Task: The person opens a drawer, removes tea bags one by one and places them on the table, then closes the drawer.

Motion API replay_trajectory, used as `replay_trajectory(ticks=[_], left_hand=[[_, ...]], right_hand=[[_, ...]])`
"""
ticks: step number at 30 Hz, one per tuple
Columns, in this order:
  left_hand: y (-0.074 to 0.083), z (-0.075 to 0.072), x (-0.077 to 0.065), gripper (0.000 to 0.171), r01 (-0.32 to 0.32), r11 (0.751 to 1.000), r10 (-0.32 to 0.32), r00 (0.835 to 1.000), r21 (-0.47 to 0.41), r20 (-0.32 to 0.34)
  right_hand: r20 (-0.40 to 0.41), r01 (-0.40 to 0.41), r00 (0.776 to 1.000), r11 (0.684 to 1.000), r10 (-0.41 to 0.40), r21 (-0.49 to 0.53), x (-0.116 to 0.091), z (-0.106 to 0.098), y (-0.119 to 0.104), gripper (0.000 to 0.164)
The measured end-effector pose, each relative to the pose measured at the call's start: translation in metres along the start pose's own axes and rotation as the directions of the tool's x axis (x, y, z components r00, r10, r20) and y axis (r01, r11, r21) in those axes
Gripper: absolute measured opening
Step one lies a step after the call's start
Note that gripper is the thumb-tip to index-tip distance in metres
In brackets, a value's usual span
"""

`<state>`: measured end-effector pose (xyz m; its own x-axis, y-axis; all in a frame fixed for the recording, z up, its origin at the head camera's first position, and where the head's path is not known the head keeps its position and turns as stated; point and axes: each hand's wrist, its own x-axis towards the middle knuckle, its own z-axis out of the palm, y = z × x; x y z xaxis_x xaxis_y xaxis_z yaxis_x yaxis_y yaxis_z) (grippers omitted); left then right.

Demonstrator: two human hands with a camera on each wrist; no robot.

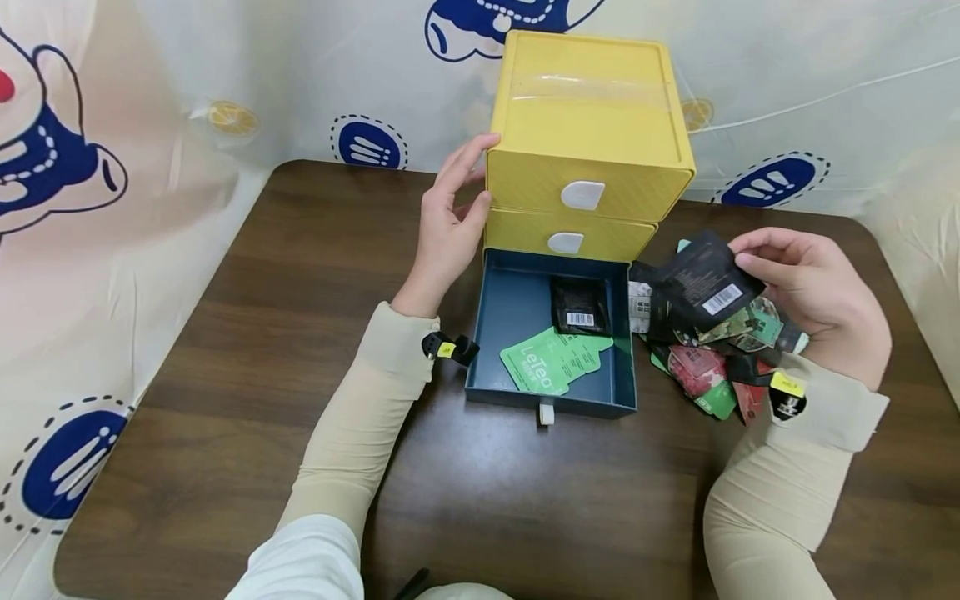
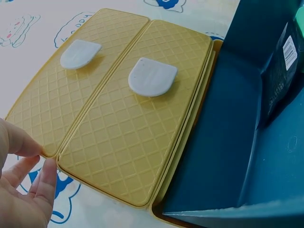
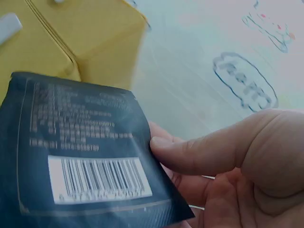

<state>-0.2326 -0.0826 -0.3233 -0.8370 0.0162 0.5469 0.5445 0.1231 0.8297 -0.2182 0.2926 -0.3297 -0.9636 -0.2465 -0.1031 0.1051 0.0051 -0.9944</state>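
My right hand (image 1: 832, 287) pinches a black sachet (image 1: 705, 279) by its edge between thumb and fingers, over a pile of packets. White print and a barcode face up on the sachet (image 3: 85, 142) in the right wrist view. My left hand (image 1: 453, 221) rests its fingertips against the left side of the yellow drawer box (image 1: 592, 108). In the left wrist view those fingers (image 2: 45, 185) touch the corner near the seam between two drawer fronts. The bottom drawer (image 1: 510, 292), blue inside, is pulled out. In it lie a black sachet (image 1: 581, 304) and green packets (image 1: 551, 362).
Mixed packets (image 1: 701, 371), red, green and dark, lie heaped right of the open drawer on the brown table (image 1: 300, 292). White tabs (image 1: 582, 195) stick out from the upper drawer fronts. A patterned sheet (image 1: 300, 83) hangs behind the table.
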Motion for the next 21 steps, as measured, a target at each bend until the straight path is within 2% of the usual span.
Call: replay_trajectory(ticks=[5, 9, 16, 21], left_hand=[[-0.001, 0.001, 0.000, 0.043, 0.003, 1.000, -0.003, 1.000, -0.008, 0.003], [-0.001, 0.001, 0.000, 0.044, 0.010, 1.000, -0.010, 1.000, -0.013, 0.004], [-0.001, 0.001, 0.000, 0.044, 0.003, 1.000, -0.003, 1.000, -0.014, 0.006], [0.000, 0.001, 0.000, 0.044, 0.008, 1.000, -0.008, 1.000, -0.012, 0.007]], right_hand=[[-0.159, -0.110, 0.983, 0.987, 0.091, -0.117, -0.008, -0.027, 0.011, 0.019], [-0.237, -0.198, 0.959, 0.967, 0.157, -0.160, -0.014, -0.044, 0.022, 0.018], [-0.321, -0.342, 0.896, 0.938, 0.309, -0.051, -0.023, -0.065, 0.038, 0.021], [-0.344, -0.408, 0.867, 0.909, 0.359, -0.079, -0.025, -0.074, 0.046, 0.015]])
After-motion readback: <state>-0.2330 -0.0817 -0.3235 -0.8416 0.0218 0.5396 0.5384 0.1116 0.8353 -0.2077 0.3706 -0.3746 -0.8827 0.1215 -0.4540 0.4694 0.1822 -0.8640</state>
